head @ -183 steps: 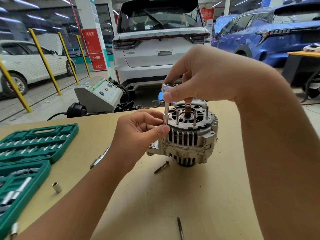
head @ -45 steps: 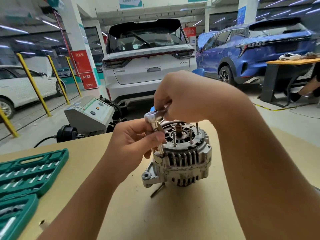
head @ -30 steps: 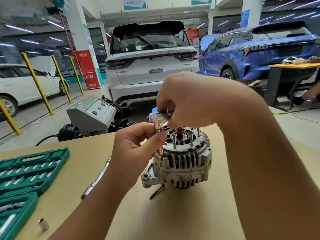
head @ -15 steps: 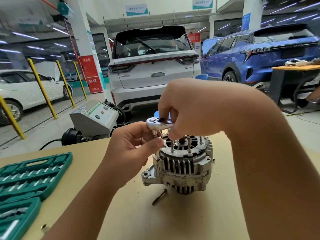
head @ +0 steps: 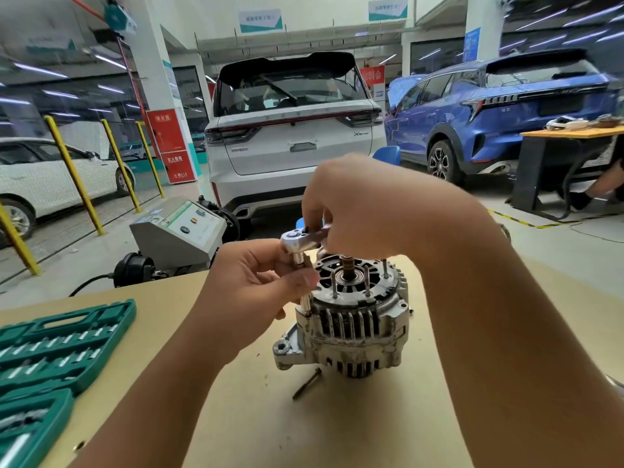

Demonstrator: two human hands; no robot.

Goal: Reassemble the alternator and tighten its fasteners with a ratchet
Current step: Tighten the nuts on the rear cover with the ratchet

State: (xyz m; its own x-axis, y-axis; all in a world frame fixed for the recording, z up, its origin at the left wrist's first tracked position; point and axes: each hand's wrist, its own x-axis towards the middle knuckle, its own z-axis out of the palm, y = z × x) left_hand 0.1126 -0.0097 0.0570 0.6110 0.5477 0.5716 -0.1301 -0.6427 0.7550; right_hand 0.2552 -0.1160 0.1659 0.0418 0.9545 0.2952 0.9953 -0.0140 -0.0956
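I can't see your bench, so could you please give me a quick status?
Left hand pinching the socket extension; right hand on the silver ratchet. Grey metal alternator upright. Loose bolt beside it.

alternator (head: 351, 319) on table (head: 337, 427), bolt (head: 306, 384) before it, socket case (head: 57, 346) far left

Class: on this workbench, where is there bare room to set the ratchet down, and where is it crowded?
Free: the tabletop in front of the alternator, between the forearms and nearer than the loose bolt. Crowded: the left edge, filled by the green socket case.
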